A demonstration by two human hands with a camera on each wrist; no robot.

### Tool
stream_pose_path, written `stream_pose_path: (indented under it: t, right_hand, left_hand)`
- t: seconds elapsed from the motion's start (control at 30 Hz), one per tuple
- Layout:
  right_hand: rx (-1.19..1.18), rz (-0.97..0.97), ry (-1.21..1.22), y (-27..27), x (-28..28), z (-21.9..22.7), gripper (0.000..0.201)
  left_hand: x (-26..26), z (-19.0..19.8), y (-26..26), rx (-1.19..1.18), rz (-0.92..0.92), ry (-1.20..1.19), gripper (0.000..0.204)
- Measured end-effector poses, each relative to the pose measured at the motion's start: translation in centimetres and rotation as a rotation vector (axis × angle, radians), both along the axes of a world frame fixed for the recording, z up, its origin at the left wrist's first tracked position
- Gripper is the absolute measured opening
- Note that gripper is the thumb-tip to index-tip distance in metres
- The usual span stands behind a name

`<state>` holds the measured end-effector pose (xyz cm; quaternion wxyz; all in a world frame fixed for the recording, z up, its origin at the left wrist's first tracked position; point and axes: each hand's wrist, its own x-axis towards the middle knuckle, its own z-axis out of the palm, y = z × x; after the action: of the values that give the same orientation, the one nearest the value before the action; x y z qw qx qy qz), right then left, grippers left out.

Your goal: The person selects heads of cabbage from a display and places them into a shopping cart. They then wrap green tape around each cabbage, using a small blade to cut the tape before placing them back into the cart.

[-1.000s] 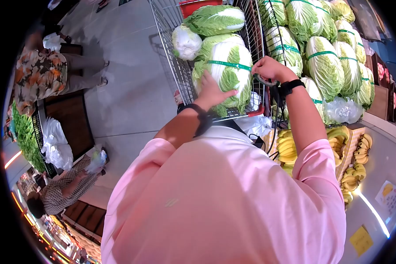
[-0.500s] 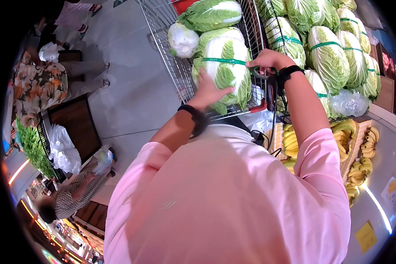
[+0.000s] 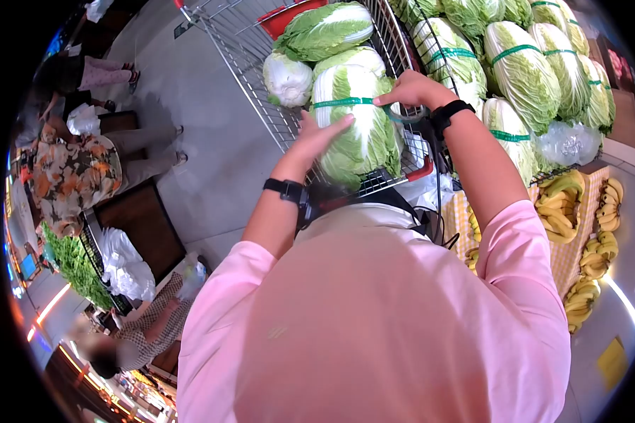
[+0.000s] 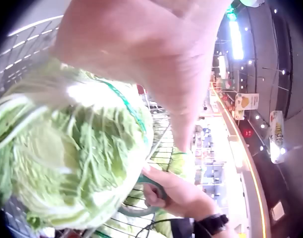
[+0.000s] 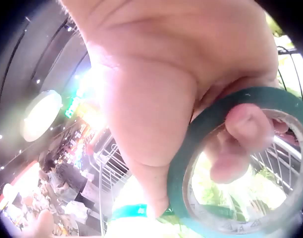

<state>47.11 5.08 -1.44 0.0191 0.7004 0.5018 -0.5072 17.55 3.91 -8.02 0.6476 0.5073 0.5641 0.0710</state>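
Observation:
In the head view a large napa cabbage (image 3: 360, 151) lies in a wire shopping cart (image 3: 243, 74), with a green tape band (image 3: 342, 102) across its middle. My right hand (image 3: 418, 90) is at the cabbage's right side, thumb and index at the band's end. Its fingers curl through a roll of green tape (image 5: 270, 97), seen large in the right wrist view. My left hand (image 3: 312, 144) lies along the cabbage's left side, thumb stretched over its leaves. From the left wrist, the cabbage (image 4: 67, 163) sits under the left palm.
More cabbages (image 3: 324, 32) and a red item (image 3: 289, 17) are farther in the cart. Taped cabbages (image 3: 522, 70) are piled at the right, above bananas (image 3: 561, 208) on checked cloth. Other people (image 3: 77, 169) stand at the left by a black crate with greens (image 3: 77, 264).
My right hand has moved left with the tape roll, further onto the cabbage. My left hand has shifted down and left, uncovering more of the leaves. The whole head view has shifted slightly.

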Motion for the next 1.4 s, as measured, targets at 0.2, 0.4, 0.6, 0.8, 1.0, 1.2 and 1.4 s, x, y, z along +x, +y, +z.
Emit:
stream_pose_path:
  t: [0.2, 0.4, 0.6, 0.8, 1.0, 1.2, 1.4]
  right_hand:
    - [-0.12, -0.039, -0.032, -0.4, -0.5, 1.1, 0.082]
    - [-0.24, 0.043, -0.06, 0.6, 0.4, 0.1, 0.08]
    - [-0.112, 0.029, 0.052, 1.9, 0.6, -0.3, 0.066]
    - [0.327, 0.028, 0.01, 0.4, -0.3, 0.2, 0.049]
    - [0.401, -0.088, 0.248, -0.6, -2.0, 2.2, 0.029]
    - [0.539, 0.068, 0.088, 0.0, -1.4, 0.3, 0.028]
    - [0.354, 0.092, -0.11, -0.5, -1.5, -0.7, 0.031]
  left_hand:
    - [2.1, 0.7, 0.5, -0.129, 0.174, -0.22, 0.087]
    - [4.3, 0.3, 0.4, -0.003, 0.17, 0.248, 0.115]
    - [3.6, -2.2, 1.5, 0.048, 0.168, 0.401, 0.122]
    - [2.4, -3.7, 2.3, -0.045, 0.256, 0.163, 0.113]
    - [1.1, 0.3, 3.3, -0.217, 0.267, -0.237, 0.097]
    - [0.6, 0.1, 3.5, -0.261, 0.228, -0.268, 0.086]
    - [0.6, 1.8, 2.6, -0.207, 0.247, -0.249, 0.091]
